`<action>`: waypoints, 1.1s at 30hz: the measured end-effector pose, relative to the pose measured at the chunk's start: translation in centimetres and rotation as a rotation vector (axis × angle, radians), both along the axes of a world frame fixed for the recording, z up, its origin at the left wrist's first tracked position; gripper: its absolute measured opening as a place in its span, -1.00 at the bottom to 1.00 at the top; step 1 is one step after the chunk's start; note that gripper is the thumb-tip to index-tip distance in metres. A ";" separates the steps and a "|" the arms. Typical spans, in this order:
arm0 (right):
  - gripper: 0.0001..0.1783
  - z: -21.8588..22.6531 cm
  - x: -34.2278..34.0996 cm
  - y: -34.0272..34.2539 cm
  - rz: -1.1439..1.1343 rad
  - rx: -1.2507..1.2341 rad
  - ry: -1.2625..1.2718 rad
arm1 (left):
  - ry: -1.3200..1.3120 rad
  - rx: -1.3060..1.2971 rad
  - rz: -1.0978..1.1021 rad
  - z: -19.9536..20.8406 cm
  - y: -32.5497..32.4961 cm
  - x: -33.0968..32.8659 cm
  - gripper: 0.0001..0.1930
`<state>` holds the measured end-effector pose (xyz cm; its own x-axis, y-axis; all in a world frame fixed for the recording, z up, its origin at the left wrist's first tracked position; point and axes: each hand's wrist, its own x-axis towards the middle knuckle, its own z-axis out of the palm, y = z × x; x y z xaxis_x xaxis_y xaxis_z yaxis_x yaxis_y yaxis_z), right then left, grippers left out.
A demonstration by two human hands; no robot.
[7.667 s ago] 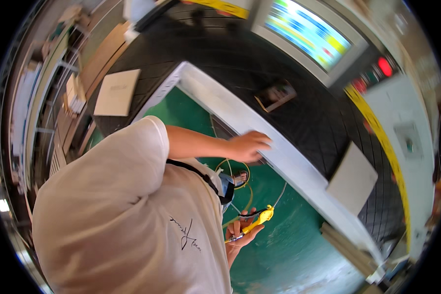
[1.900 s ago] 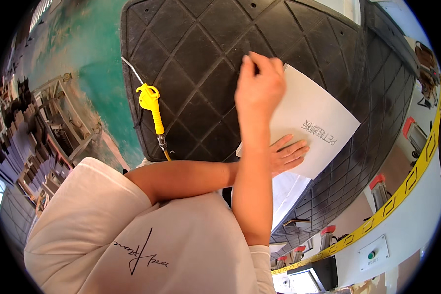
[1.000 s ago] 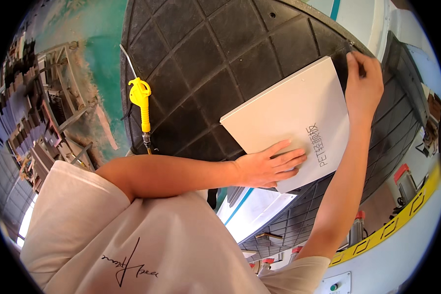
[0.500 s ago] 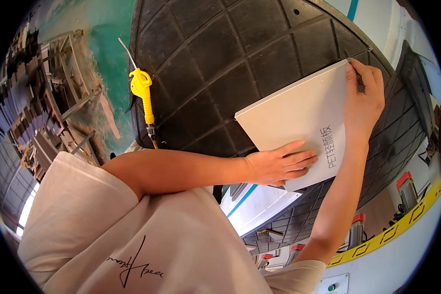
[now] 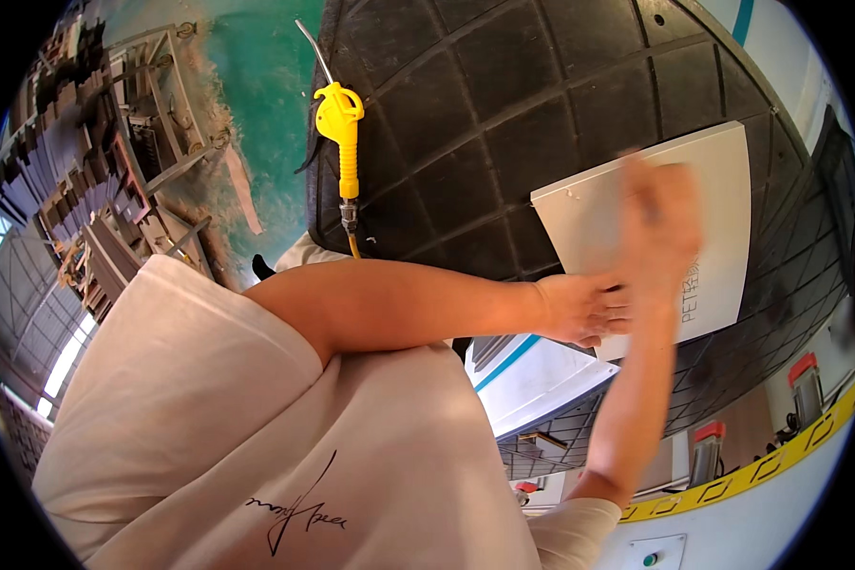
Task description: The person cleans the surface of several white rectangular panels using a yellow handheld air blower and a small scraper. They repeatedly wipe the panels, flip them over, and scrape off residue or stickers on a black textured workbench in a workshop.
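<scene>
Blowgun (image 5: pixel 340 123) lies at the left edge of the black counter (image 5: pixel 503 123), well apart from the board (image 5: pixel 722 209) on it. The right hand (image 5: pixel 660 214) hides part of the board, too blurred to tell its grip; the left hand (image 5: pixel 584 309) rests open near the board's left edge. The board is pale, flat, dark-lettered.

The black worktop (image 5: pixel 456 100), scored with a diamond grid, spreads from 12 to 3 o'clock. Over at 11 I can see green floor (image 5: pixel 266 104), scuffed dusty brown near a metal frame (image 5: pixel 174 172) at 10. Dark stacked boards (image 5: pixel 43 171) crowd beyond it. Daylight glares through bright strips (image 5: pixel 69 368) at 8 and 9. Around 4 o'clock a yellow band (image 5: pixel 755 470) edges a white panel (image 5: pixel 731 532), with red-topped uprights (image 5: pixel 806 388) behind.
</scene>
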<state>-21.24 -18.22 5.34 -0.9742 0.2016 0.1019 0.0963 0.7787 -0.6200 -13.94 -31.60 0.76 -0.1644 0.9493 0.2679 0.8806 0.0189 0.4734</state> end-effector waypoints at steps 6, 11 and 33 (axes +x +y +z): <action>-0.79 -0.6 -3.4 9.5 -0.363 0.155 0.074 | 0.071 -0.154 -0.138 2.3 0.2 -1.8 -0.35; -0.89 -1.3 2.3 -3.8 0.017 0.203 0.027 | 0.074 -0.060 -0.093 -0.3 0.3 -0.7 -0.37; -0.83 1.0 2.0 -7.3 -0.056 -0.229 0.039 | 0.038 0.033 -0.133 0.1 -0.7 -1.2 -0.44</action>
<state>-19.21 -25.54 6.31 -0.9572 0.2770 0.0844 0.1079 0.6117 -0.7837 -15.10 -32.29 0.81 -0.0267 0.9526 0.3030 0.8917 -0.1143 0.4379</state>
